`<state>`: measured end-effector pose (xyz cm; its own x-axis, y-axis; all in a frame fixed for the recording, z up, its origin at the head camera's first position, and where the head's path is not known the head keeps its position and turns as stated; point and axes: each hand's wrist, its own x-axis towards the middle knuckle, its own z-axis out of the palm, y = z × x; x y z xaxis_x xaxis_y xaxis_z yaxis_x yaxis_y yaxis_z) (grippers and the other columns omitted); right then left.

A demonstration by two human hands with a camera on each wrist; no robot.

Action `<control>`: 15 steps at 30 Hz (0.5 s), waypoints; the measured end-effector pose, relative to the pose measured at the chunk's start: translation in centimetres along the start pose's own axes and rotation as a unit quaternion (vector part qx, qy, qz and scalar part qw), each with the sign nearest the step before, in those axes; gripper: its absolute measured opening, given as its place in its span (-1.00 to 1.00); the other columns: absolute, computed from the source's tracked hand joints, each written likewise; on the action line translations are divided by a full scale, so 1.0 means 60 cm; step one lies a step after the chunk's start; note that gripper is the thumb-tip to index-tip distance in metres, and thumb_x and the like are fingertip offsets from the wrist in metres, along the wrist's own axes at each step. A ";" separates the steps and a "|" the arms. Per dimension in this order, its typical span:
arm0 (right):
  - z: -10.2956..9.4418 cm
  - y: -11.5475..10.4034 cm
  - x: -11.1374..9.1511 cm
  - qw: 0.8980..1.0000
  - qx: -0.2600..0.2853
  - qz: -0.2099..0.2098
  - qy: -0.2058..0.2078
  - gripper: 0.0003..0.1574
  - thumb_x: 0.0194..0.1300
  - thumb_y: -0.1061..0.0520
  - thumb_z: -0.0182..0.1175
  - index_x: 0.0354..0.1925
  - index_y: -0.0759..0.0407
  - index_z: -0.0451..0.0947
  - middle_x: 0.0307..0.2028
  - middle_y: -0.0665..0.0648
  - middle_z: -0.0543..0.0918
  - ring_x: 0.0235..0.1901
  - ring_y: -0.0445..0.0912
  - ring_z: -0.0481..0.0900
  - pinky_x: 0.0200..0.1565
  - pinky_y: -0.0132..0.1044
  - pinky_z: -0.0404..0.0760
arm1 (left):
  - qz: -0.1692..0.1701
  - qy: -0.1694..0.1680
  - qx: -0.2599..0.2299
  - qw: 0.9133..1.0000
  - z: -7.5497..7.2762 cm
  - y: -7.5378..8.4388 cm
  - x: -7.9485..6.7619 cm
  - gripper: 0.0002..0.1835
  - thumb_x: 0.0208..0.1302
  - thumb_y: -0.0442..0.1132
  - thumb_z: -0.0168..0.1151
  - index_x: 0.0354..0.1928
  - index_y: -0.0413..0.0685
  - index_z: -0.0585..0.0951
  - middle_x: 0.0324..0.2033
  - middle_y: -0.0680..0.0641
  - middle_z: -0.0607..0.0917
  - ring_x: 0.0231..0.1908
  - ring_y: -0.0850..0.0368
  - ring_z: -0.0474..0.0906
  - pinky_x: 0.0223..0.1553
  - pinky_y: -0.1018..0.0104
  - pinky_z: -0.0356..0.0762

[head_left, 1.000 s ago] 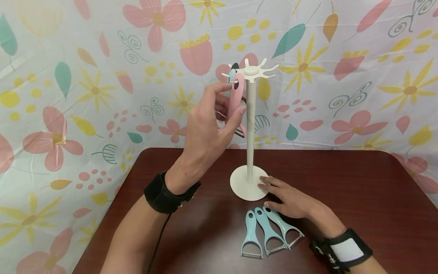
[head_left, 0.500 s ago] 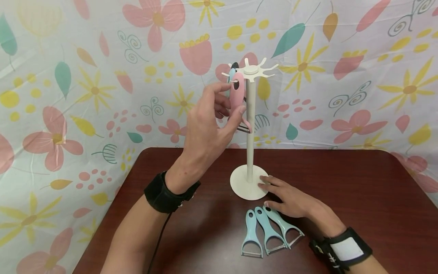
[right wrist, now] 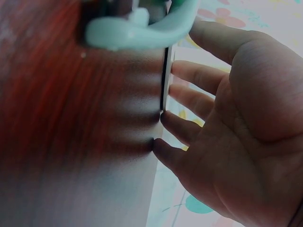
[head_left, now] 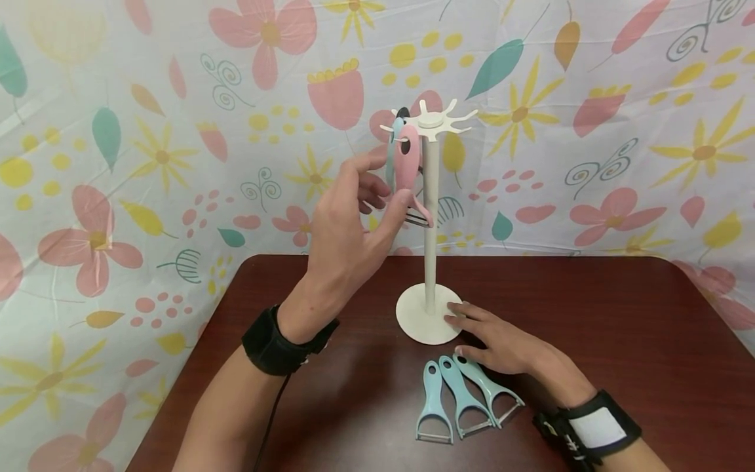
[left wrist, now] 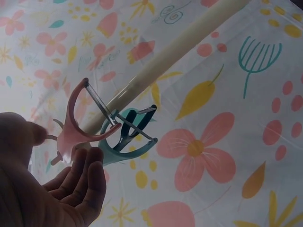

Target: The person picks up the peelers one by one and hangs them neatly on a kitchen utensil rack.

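A pink peeler (head_left: 406,164) hangs by its handle hole from an arm of the white rack (head_left: 431,210). Close behind it hang a light blue peeler (left wrist: 130,153) and a black peeler (left wrist: 137,125). My left hand (head_left: 348,223) is around the pink peeler with loosened fingers; in the left wrist view the thumb stands apart from it. Whether a fingertip still touches it, I cannot tell. My right hand (head_left: 507,341) rests straight fingertips on the rack's round base (head_left: 421,328), its thumb by the nearest of three light blue peelers (head_left: 466,396).
The three blue peelers lie fanned out on the dark wooden table (head_left: 619,328), in front of the base. Several bare arms spread from the rack's top (head_left: 433,119). A flowered cloth (head_left: 177,131) hangs behind the table.
My left hand has loosened its hold on the pink peeler and drawn slightly left and down. The pink peeler has swung to hang straighter. My right hand stays in place.
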<state>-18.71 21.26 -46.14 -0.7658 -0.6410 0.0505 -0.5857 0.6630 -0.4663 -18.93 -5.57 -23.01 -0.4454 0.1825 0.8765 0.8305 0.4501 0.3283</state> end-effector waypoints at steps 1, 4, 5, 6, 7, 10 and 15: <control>0.000 0.000 0.000 1.000 0.000 0.001 -0.001 -0.25 0.39 -0.04 0.17 0.43 0.19 0.27 0.47 0.21 0.08 0.41 0.18 0.01 0.25 0.15 0.27 | 0.002 0.002 0.005 1.000 0.001 -0.007 -0.004 -0.56 0.28 -0.16 0.25 0.09 -0.30 0.47 -0.41 -0.06 0.62 -0.39 0.14 0.55 -0.33 0.29 0.58; 0.000 0.000 0.001 1.000 0.000 0.002 -0.001 -0.24 0.39 -0.04 0.17 0.43 0.19 0.27 0.47 0.20 0.08 0.42 0.17 0.00 0.25 0.15 0.27 | 0.016 0.010 0.017 1.000 0.005 -0.026 -0.016 -0.57 0.31 -0.07 0.20 0.07 -0.24 0.49 -0.39 0.02 0.62 -0.38 0.22 0.54 -0.36 0.31 0.55; 0.000 0.000 0.001 1.000 0.000 0.003 -0.001 -0.24 0.39 -0.04 0.17 0.43 0.19 0.26 0.47 0.20 0.08 0.42 0.17 0.00 0.25 0.15 0.27 | 0.020 0.012 0.021 0.999 0.005 -0.028 -0.019 -0.57 0.31 -0.05 0.19 0.06 -0.23 0.49 -0.38 0.04 0.62 -0.38 0.24 0.54 -0.37 0.33 0.55; 0.000 0.000 0.001 1.000 0.001 0.004 -0.002 -0.24 0.39 -0.05 0.17 0.43 0.18 0.26 0.47 0.19 0.08 0.42 0.17 0.00 0.25 0.15 0.27 | 0.021 0.013 0.025 0.999 0.005 -0.030 -0.022 -0.57 0.31 -0.04 0.18 0.05 -0.22 0.50 -0.38 0.03 0.62 -0.37 0.25 0.54 -0.37 0.33 0.54; 0.000 0.000 0.001 1.000 0.001 0.004 -0.002 -0.24 0.39 -0.05 0.17 0.44 0.18 0.26 0.47 0.19 0.08 0.42 0.17 0.00 0.25 0.15 0.27 | 0.022 0.013 0.028 0.999 0.004 -0.031 -0.025 -0.58 0.31 -0.04 0.18 0.04 -0.22 0.50 -0.38 0.03 0.62 -0.37 0.24 0.54 -0.38 0.32 0.54; 0.000 0.001 0.001 1.000 0.003 0.006 -0.003 -0.25 0.40 -0.05 0.17 0.44 0.17 0.26 0.47 0.19 0.07 0.42 0.17 0.00 0.26 0.15 0.26 | 0.024 0.012 0.038 0.999 0.002 -0.032 -0.035 -0.60 0.30 -0.05 0.18 0.02 -0.21 0.52 -0.38 0.01 0.61 -0.36 0.22 0.54 -0.37 0.32 0.54; 0.000 0.001 0.000 1.000 0.001 0.005 -0.002 -0.25 0.40 -0.06 0.16 0.44 0.16 0.26 0.47 0.18 0.07 0.42 0.17 -0.01 0.26 0.16 0.26 | 0.018 0.004 0.043 0.999 0.000 -0.036 -0.052 -0.61 0.29 -0.06 0.19 0.02 -0.19 0.53 -0.38 0.01 0.61 -0.35 0.23 0.54 -0.34 0.34 0.57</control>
<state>-18.75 21.28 -46.17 -0.7705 -0.6361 0.0414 -0.5771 0.6685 -0.4692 -19.33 -7.13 -26.46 -0.4126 0.1926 0.8903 0.8139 0.5169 0.2654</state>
